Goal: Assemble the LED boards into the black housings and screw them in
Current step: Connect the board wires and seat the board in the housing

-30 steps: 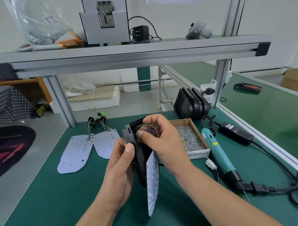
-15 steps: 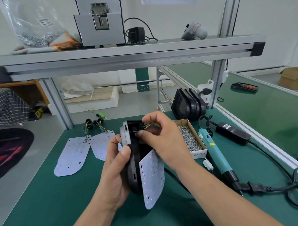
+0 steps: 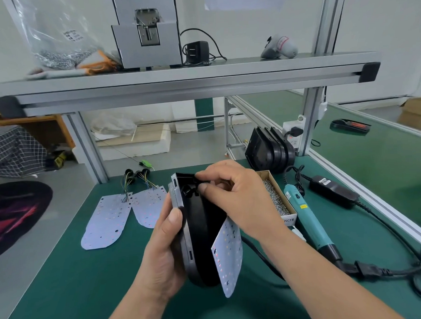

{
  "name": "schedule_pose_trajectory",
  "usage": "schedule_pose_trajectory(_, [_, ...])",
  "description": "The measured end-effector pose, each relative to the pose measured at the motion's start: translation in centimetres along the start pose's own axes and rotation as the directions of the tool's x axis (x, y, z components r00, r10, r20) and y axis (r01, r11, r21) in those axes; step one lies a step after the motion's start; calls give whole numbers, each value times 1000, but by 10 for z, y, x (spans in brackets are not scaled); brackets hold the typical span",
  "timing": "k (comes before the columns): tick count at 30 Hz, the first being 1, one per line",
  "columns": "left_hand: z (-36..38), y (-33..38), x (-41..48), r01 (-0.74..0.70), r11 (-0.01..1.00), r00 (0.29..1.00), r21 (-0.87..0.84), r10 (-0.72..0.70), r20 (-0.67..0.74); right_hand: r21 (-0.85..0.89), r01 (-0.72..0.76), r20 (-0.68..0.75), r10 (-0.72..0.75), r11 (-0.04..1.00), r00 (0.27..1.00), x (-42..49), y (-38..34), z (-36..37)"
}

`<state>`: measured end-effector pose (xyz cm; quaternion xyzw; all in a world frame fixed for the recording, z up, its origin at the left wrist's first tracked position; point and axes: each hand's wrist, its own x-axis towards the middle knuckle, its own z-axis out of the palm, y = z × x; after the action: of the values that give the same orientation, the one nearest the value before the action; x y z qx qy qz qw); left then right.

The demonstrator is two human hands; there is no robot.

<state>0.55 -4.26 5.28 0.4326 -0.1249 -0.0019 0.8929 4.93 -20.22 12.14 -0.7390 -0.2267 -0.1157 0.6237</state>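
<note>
One black housing [image 3: 200,243] in work; left hand [image 3: 165,251] grips its edge; right hand [image 3: 237,199] fingers [image 3: 207,188] pinch the wire grommet [image 3: 188,191] at its top; LED board [image 3: 228,256] judged unseated, unscrewed; two boards [image 3: 106,220] wait left of it

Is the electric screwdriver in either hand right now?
No, the screwdriver lies on the green mat beside the screw box, while the left hand grips the black housing and the right hand pinches at its top.
</note>
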Motion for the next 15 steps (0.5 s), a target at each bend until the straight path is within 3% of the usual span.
schedule_pose_trajectory(8, [7, 1, 1, -17, 999, 995, 47, 12, 102, -111, 16, -24, -19, 994, 1000, -5, -5, 4])
schedule_pose_trajectory(15, [8, -1, -1, -9, 996, 997, 85, 2, 81, -281, 98, -14, -106, 955, 994, -8, -5, 12])
